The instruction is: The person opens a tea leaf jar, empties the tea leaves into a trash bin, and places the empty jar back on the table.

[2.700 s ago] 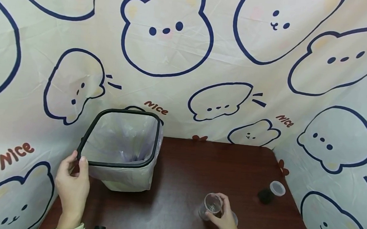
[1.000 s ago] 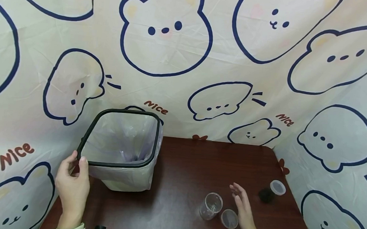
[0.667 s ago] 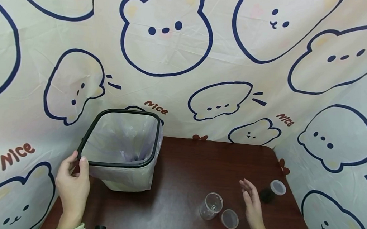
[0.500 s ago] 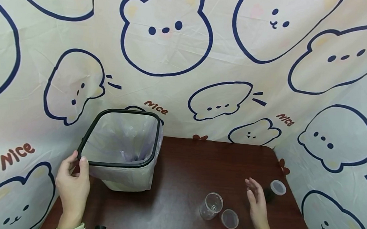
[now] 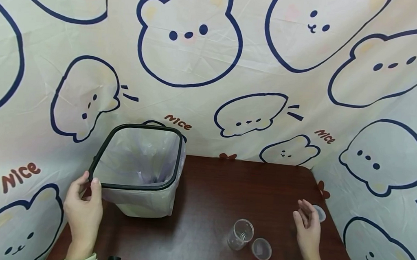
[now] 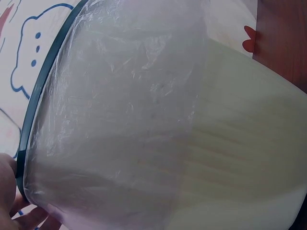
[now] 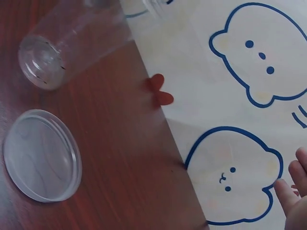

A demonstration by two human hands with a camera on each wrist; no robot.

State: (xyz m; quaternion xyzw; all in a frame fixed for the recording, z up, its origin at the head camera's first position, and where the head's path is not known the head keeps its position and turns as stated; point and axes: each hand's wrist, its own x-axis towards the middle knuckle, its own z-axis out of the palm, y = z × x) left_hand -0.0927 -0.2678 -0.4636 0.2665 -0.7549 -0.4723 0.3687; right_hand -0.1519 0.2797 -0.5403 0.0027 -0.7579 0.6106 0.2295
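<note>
My left hand (image 5: 83, 214) pinches the black rim (image 5: 130, 187) of a trash bin at its near left corner. A thin plastic liner (image 5: 136, 157) covers the bin's inside and folds over the outer wall. My right hand (image 5: 308, 231) hangs with thumb and fingers apart, close before a dark container at the table's right edge. Only that container's pale round lid (image 5: 321, 213) shows past the fingers; its body is hidden. A clear plastic jar (image 5: 238, 235) stands uncapped on the table. Its clear round lid (image 5: 262, 249) lies beside it, large in the right wrist view.
The dark brown table (image 5: 210, 195) ends at a printed cloth (image 5: 206, 64) with cartoon bear outlines, which hangs behind and at both sides. The bin stands at the table's left end against this cloth.
My right hand let go of the clear jar and moved right to the dark container, now covering most of it. The jar stays in place. My left hand keeps holding the rim.
</note>
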